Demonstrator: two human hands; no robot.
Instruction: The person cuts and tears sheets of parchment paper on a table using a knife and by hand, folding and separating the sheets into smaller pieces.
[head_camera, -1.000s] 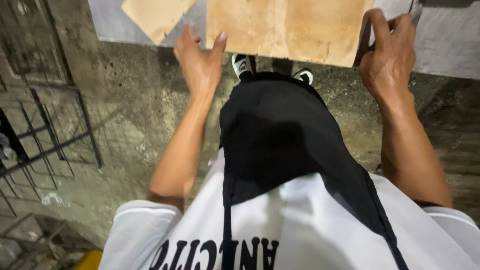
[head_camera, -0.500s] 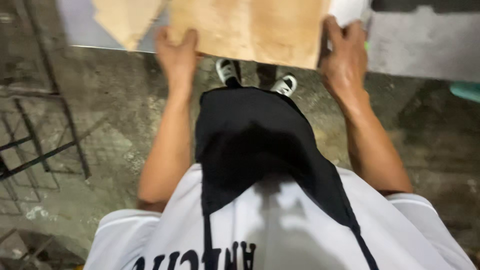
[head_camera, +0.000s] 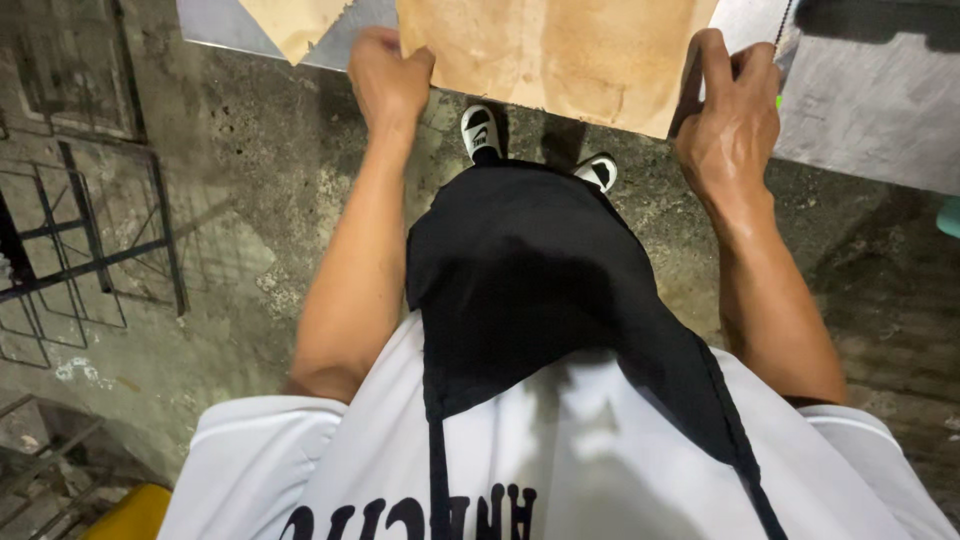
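Gripping a tan board (head_camera: 560, 55) by its two side edges, out over the near edge of a grey table (head_camera: 870, 130). Left hand (head_camera: 388, 80) curling at the board's left corner, fingers (head_camera: 410, 68) closed on the edge, tips tucked out of sight. Right hand (head_camera: 730, 125) clamping the right edge, thumb (head_camera: 712, 60) lying along the rim, other fingers bunched behind it against something pale, hard to make out. Board hanging past the table rim, above two black-and-white shoes (head_camera: 482, 130) on the concrete floor (head_camera: 250, 220). Second tan sheet (head_camera: 295, 22) lying just left on the table.
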